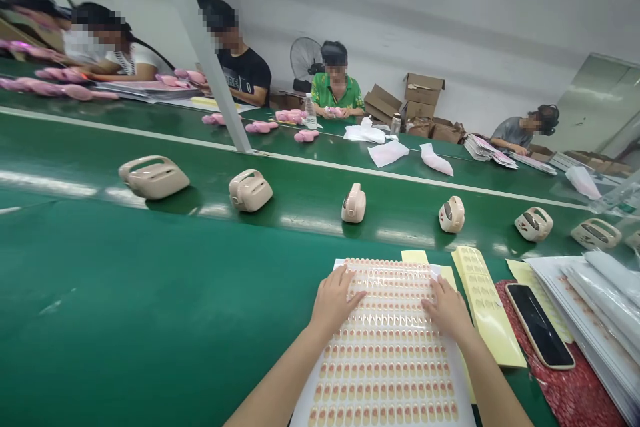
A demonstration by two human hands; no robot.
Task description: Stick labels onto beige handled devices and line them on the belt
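A large white sheet of small oval stickers (387,350), printed in rows, lies on the green bench in front of me. My left hand (335,300) rests on its left edge with the fingers spread. On the opposite edge lies my right hand (447,307), its fingers also stretched out over the sheet. Neither hand is wrapped round anything. Yellow backing paper (414,257) peeks out from under the sheet at the top. Just right of my right hand is a long yellow strip of clear stickers (480,293).
Several beige toy-like cases with handles (251,191) stand in a row along the green conveyor belt (305,190). At right lie a phone (540,325), red bubble wrap (575,380) and stacked plastic-covered sheets (595,320). Across the belt, several people handle pink items (307,136).
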